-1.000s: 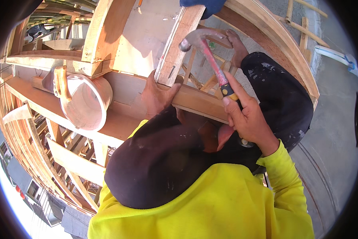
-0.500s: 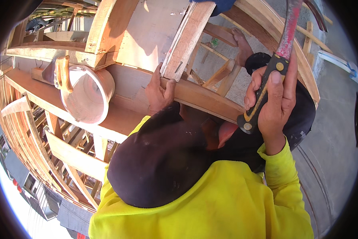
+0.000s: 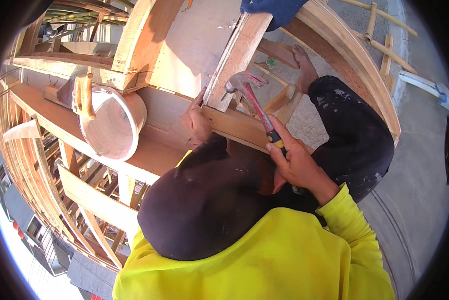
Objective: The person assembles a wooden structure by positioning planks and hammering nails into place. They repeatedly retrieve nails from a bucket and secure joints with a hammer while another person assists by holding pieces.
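My right hand (image 3: 300,161) is closed round the handle of a claw hammer (image 3: 255,107) with a worn red shaft and a black and yellow grip. The hammer's head is at a nail (image 3: 224,96) that stands tilted in the near end of a wooden board (image 3: 240,47); whether they touch I cannot tell. My left hand (image 3: 196,124) grips the board's near end, its index finger along the left edge. Beneath that end runs a wooden crosspiece (image 3: 239,124). A dark blue cloth (image 3: 277,11) covers the board's far end.
A whitish bucket (image 3: 112,122) stands at left on a wooden ledge (image 3: 44,110), beside a tool with a wooden handle (image 3: 83,95). Curved timber framing (image 3: 349,55) surrounds me. My bent knees in dark trousers (image 3: 199,200) are close below the board; grey concrete (image 3: 414,165) lies at right.
My right hand has brought the hammer down and left, from raised at the upper right to the nail. My left hand stays at the board's end.
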The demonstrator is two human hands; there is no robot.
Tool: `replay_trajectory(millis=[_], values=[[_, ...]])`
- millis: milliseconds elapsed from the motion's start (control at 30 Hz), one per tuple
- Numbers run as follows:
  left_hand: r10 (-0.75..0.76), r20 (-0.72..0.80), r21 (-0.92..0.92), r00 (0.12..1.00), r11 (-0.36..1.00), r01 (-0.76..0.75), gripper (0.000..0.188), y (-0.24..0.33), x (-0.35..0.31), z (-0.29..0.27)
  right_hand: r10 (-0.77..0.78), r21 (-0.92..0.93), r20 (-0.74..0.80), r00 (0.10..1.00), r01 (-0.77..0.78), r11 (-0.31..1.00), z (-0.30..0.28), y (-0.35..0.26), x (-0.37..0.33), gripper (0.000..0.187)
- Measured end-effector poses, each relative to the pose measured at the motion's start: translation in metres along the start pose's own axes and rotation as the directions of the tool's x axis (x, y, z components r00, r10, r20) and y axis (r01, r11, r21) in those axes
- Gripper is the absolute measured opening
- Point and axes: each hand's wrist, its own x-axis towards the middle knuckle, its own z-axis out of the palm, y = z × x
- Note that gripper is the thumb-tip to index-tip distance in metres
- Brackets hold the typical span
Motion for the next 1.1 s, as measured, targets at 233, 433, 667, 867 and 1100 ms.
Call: replay_trajectory(millis=[233, 433, 667, 867, 1100], values=[[-0.032, -0.017, -0.007, 0.999, 0.999, 0.032, 0.049, 0.007, -0.004, -0.013, 0.085, 0.425, -0.454, 0.887, 0.131, 0.895, -0.023, -0.064, 0.056, 0.057], [-0.052, -0.018, -0.095, 0.998, 0.994, 0.05, 0.05, -0.007, -0.001, 0.009, 0.502, 0.038, 0.301, 0.811, -0.536, 0.843, -0.03, -0.017, 0.017, 0.059], [-0.064, -0.033, -0.089, 0.997, 0.994, 0.061, 0.051, 0.004, -0.004, 0.011, 0.057, 0.42, -0.399, 0.915, 0.127, 0.899, -0.013, -0.031, 0.029, 0.048], [-0.054, -0.064, -0.078, 0.996, 0.996, 0.049, 0.051, 0.009, -0.002, -0.018, 0.302, 0.142, 0.208, 0.93, -0.334, 0.932, -0.012, -0.037, 0.027, 0.054], [-0.048, -0.095, -0.051, 0.994, 0.998, 0.043, 0.055, -0.001, -0.004, -0.001, 0.373, 0.126, 0.056, 0.926, -0.377, 0.917, -0.001, -0.003, -0.009, 0.054]])
